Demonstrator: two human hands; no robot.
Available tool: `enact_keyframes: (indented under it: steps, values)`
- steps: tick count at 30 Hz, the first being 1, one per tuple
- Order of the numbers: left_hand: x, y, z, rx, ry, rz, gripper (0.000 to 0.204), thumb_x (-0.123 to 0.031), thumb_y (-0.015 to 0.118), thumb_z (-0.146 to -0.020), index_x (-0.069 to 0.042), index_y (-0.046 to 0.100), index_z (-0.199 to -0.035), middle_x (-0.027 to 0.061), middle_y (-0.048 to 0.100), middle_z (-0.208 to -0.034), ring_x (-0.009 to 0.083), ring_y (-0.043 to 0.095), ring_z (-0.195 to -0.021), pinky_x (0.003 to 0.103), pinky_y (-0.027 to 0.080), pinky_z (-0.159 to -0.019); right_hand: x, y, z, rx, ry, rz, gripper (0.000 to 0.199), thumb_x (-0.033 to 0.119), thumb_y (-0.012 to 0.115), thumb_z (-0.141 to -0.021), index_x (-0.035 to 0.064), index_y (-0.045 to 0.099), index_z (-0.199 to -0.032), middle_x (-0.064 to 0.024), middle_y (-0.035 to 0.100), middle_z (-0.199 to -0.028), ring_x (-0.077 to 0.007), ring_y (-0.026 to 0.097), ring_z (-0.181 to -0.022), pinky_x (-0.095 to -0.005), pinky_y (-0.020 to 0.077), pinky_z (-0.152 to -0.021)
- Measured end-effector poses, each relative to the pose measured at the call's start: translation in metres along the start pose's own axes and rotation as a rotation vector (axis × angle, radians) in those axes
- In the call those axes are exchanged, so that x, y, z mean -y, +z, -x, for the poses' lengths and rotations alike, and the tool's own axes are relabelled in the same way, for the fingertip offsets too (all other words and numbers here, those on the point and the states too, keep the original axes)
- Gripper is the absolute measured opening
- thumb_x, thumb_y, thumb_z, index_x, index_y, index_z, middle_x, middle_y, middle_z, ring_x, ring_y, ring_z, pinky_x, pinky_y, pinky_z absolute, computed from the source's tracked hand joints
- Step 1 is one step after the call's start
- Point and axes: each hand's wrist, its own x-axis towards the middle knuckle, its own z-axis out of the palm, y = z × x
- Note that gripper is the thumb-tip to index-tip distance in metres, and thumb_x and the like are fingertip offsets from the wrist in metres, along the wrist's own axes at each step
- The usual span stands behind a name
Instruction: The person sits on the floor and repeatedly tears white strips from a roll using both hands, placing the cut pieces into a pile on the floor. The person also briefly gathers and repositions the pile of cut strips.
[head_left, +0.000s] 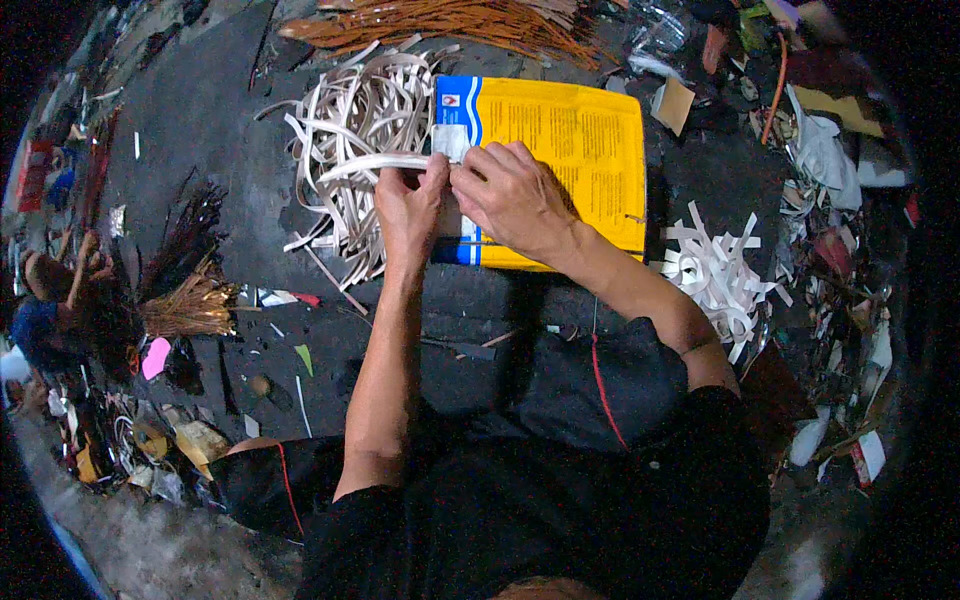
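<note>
Dark work surface (230,110); left hand (406,212), wrist straight, pinches pale strip (392,161); right hand (520,207) curled palm-down beside it, grip unclear.

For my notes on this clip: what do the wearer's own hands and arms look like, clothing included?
The left hand and right hand are bare, with no gloves, rings or watch visible. The forearms are uncovered too. The left sleeve and right sleeve are short, plain and black; no markings or cables show on them.
</note>
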Motion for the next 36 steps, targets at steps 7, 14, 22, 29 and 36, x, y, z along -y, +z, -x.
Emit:
enact_keyframes:
  steps: [7, 14, 22, 29, 36]
  values:
    - [0.012, 0.001, -0.001, 0.076, -0.032, 0.287, 0.026, -0.023, 0.067, -0.087, 0.002, 0.061, -0.094, 0.0059, 0.062, -0.076, 0.0099, 0.053, -0.066, 0.025, 0.044, -0.058, 0.0, 0.015, 0.005, -0.141, 0.07, 0.054, 0.032, 0.02, 0.067, -0.08, 0.0064, 0.062, -0.108, -0.0067, 0.056, -0.089, -0.0231, 0.054, -0.084, -0.0357, 0.0411, -0.076]
    - [0.015, -0.028, -0.008, 0.082, -0.311, 0.84, 0.014, -0.016, 0.061, -0.091, -0.003, 0.056, -0.096, 0.0015, 0.058, -0.079, 0.0069, 0.052, -0.066, 0.018, 0.039, -0.056, -0.002, 0.014, 0.004, -0.195, 0.116, -0.016, 0.028, 0.022, 0.068, -0.08, 0.0095, 0.066, -0.106, -0.0047, 0.058, -0.085, -0.0221, 0.055, -0.082, -0.036, 0.0402, -0.075]
    - [-0.006, -0.015, 0.008, 0.114, -0.193, 0.369, 0.019, -0.019, 0.06, -0.092, 0.0, 0.061, -0.089, 0.0015, 0.059, -0.076, 0.0064, 0.049, -0.065, 0.023, 0.039, -0.057, -0.003, 0.018, 0.007, -0.181, 0.092, -0.188, 0.025, 0.02, 0.067, -0.081, 0.0102, 0.066, -0.104, -0.0061, 0.059, -0.092, -0.0241, 0.057, -0.086, -0.0375, 0.0425, -0.076]
    - [0.001, -0.011, 0.006, 0.038, -0.113, 0.246, 0.024, -0.022, 0.056, -0.094, 0.002, 0.06, -0.09, 0.0032, 0.058, -0.075, 0.0096, 0.05, -0.066, 0.026, 0.041, -0.06, 0.002, 0.016, 0.009, -0.125, 0.029, 0.046, 0.028, 0.023, 0.065, -0.083, 0.0103, 0.063, -0.108, -0.0044, 0.059, -0.096, -0.0203, 0.056, -0.093, -0.0365, 0.0388, -0.082]
    - [-0.033, -0.08, -0.044, 0.079, 0.048, 0.385, 0.019, -0.021, 0.056, -0.095, -0.004, 0.056, -0.087, 0.0027, 0.058, -0.073, 0.0089, 0.052, -0.063, 0.023, 0.041, -0.057, -0.023, -0.021, 0.032, -0.063, 0.038, -0.031, 0.023, 0.023, 0.066, -0.083, 0.0104, 0.068, -0.102, -0.0074, 0.063, -0.098, -0.0227, 0.059, -0.095, -0.0371, 0.0424, -0.084]
